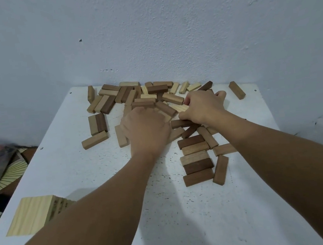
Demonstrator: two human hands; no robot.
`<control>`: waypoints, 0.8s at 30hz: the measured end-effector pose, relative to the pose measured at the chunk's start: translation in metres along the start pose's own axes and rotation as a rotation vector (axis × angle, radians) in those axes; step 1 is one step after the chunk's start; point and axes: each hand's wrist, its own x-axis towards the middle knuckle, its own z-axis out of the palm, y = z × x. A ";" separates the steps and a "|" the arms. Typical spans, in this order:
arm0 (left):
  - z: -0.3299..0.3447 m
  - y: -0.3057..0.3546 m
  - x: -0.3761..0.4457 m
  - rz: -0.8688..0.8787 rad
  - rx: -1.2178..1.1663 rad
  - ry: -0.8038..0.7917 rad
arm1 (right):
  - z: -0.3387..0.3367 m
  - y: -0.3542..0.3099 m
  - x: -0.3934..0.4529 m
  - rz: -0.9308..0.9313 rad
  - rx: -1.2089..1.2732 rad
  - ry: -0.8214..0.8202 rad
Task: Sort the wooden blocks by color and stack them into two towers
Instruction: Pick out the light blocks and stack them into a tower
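Lower left of the frame, nearest me, a pale tower [31, 215] of light blocks already stands on the white bench [184, 218], partly hidden behind my left forearm. Right of centre, a loose row of dark blocks [196, 159] lies side by side, with a paler one mixed in, not yet stacked.

Mid-frame, both my hands work the pile. My left hand [146, 127] is knuckles-up with fingers curled down into the blocks; whether it grips one I cannot tell, as its fingertips are hidden. My right hand [202, 107] pinches a pale block [181, 108] at the pile's edge while its heel rests over a dark block [180, 123].

To do this step well, I judge I should lift one block clear at a time instead of raking, so neighbours are not dragged off, and check each colour before setting it down, since mid-brown pieces are easily confused with either shade.

Beyond my hands, the mixed pile [135, 95] of light and dark blocks spreads to the back edge of the bench; one stray block [237, 90] lies apart at upper right.

The bench is white, flecked with dark specks, and butts against a pale blue textured wall [149, 35]. At the left edge, a patterned mat [6, 171] covers the floor.
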 end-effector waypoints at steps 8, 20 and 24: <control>-0.002 -0.001 -0.003 0.042 -0.074 0.110 | 0.001 0.004 -0.029 0.024 0.102 0.164; -0.035 0.004 -0.033 -0.078 -0.061 0.113 | 0.019 0.006 -0.145 0.059 0.274 0.278; -0.061 0.007 -0.076 -0.116 -0.080 0.132 | 0.027 -0.001 -0.188 0.036 0.330 0.295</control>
